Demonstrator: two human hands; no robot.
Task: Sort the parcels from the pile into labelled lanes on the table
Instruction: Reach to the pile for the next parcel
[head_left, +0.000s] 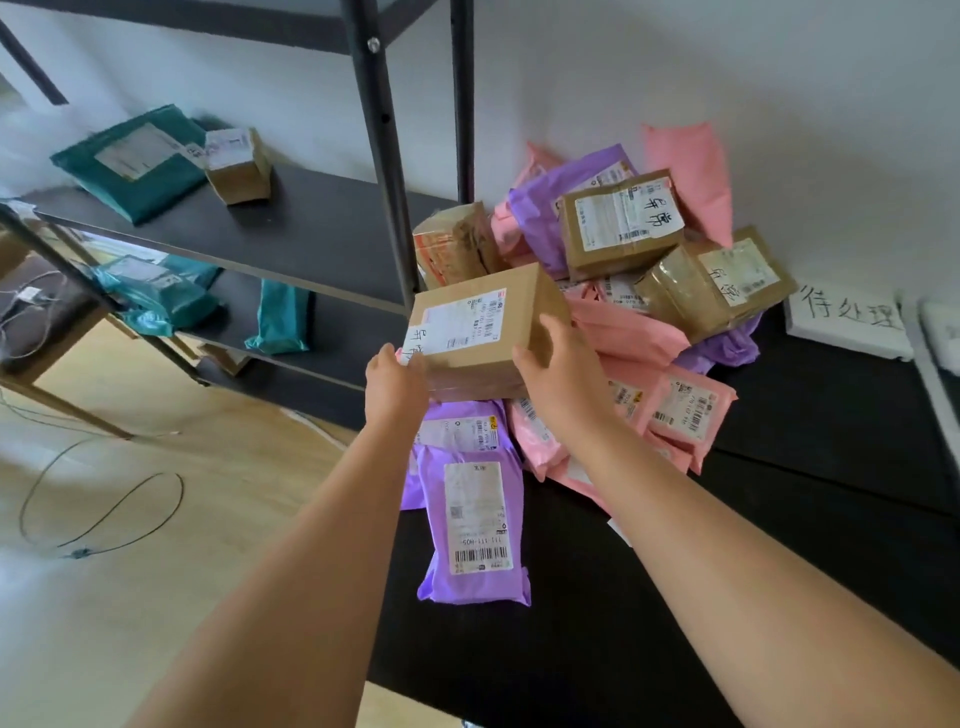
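While we are gripping a cardboard box (478, 332) — left hand (393, 387) curled round its near-left corner, right hand (558, 376) clasping the right end, thumb on top — it is hanging over the left edge of the pile (634, 332) on the table (831, 431). Its long axis is running between our hands; the lane label (847, 317) is lying to the right, nearer our right hand. The shelf (322, 228) is holding teal mailers (130, 166) and 1 small box (239, 171).

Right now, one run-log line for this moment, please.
step: pick | left hand: holds cardboard box | right hand: holds cardboard box | pile: on black table
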